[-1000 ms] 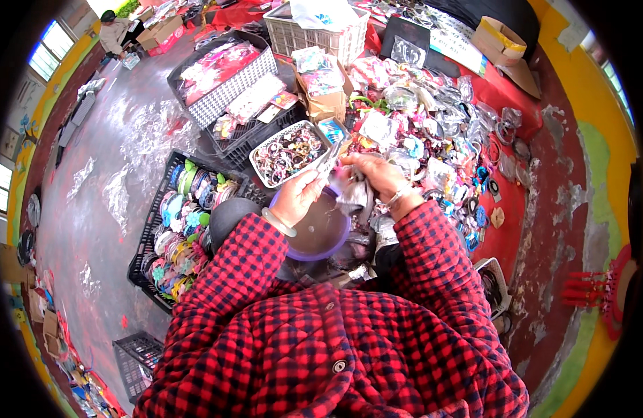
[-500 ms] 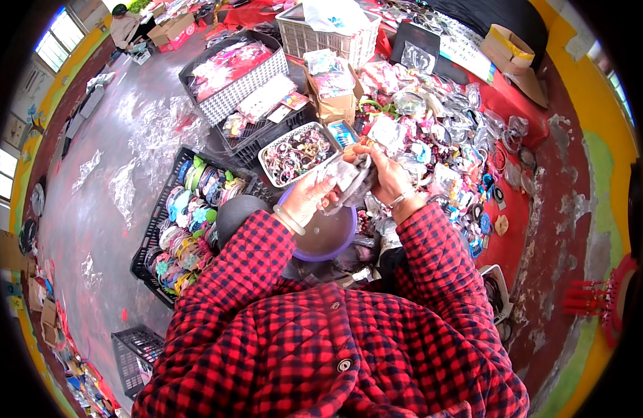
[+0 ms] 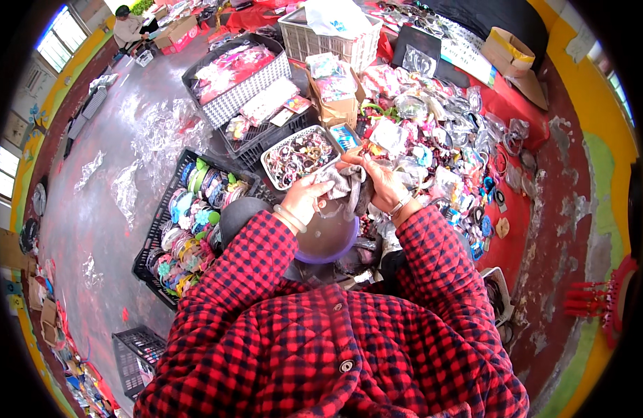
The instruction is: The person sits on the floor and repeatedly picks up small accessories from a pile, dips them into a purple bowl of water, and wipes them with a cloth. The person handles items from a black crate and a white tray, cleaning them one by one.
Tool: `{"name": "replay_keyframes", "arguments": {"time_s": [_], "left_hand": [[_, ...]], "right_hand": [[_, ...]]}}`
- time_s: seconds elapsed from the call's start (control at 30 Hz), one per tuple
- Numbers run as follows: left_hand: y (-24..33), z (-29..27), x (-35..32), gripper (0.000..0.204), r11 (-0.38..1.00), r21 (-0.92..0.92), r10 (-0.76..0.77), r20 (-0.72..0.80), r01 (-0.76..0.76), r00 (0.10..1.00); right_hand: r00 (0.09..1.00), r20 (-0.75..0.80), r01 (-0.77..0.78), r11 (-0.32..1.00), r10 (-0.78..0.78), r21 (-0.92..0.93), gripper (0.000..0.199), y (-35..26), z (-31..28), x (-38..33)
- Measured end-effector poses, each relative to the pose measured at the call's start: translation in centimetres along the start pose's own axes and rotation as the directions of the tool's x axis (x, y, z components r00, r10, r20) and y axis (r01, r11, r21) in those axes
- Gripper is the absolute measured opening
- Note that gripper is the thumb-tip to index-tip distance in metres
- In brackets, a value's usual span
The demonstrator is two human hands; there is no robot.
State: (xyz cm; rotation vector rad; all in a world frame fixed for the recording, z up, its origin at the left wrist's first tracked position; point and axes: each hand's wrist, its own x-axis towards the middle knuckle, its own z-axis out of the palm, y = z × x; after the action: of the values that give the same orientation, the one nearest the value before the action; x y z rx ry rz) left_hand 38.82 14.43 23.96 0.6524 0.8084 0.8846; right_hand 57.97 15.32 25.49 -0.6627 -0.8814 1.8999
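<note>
A grey cloth (image 3: 343, 182) is pinched between my two hands, bunched at the top with a fold hanging down. My left hand (image 3: 304, 200), with a pale bangle at its wrist, grips the cloth's left side. On the other side my right hand (image 3: 385, 185) has its fingers closed on the upper right part. Right below them stands a round purple basin (image 3: 326, 258) with cloudy, brownish liquid in it. Just beyond my left hand is a white tray (image 3: 267, 164) of small hair ties and trinkets. Part of the basin is hidden by my hands and the cloth.
A black crate (image 3: 169, 301) of colourful headbands stands at left. Ahead are a stacked crate (image 3: 245, 87) of pink packets and a cardboard box (image 3: 340, 109). Loose bagged accessories (image 3: 433, 132) heap up at right. A person (image 3: 129, 29) sits far left.
The cloth has been turned in my hands, and a fold now hangs down toward the basin. My hands stay over the basin. The far person has leaned and shifted slightly.
</note>
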Motion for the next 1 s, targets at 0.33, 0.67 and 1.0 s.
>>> {"name": "replay_keyframes", "arguments": {"time_s": [0.33, 0.67, 1.0], "left_hand": [[2.4, -0.6, -0.3, 0.023, 0.897, 0.194, 0.419, -0.087, -0.397, 0.904], [4.8, 6.0, -4.2, 0.014, 0.003, 0.868, 0.544, 0.415, -0.497, 0.729], [3.7, 6.0, -4.2, 0.015, 0.212, 0.841, 0.543, 0.322, -0.497, 0.776]], "right_hand": [[0.941, -0.316, -0.175, 0.973, 0.12, -0.151, 0.03, 0.7, -5.0, 0.8], [0.997, 0.07, 0.061, 0.378, 0.011, -0.924, 0.035, 2.9, -1.2, 0.1], [0.993, -0.102, -0.091, 0.165, -0.061, -0.982, 0.025, 5.8, -2.9, 0.9]]}}
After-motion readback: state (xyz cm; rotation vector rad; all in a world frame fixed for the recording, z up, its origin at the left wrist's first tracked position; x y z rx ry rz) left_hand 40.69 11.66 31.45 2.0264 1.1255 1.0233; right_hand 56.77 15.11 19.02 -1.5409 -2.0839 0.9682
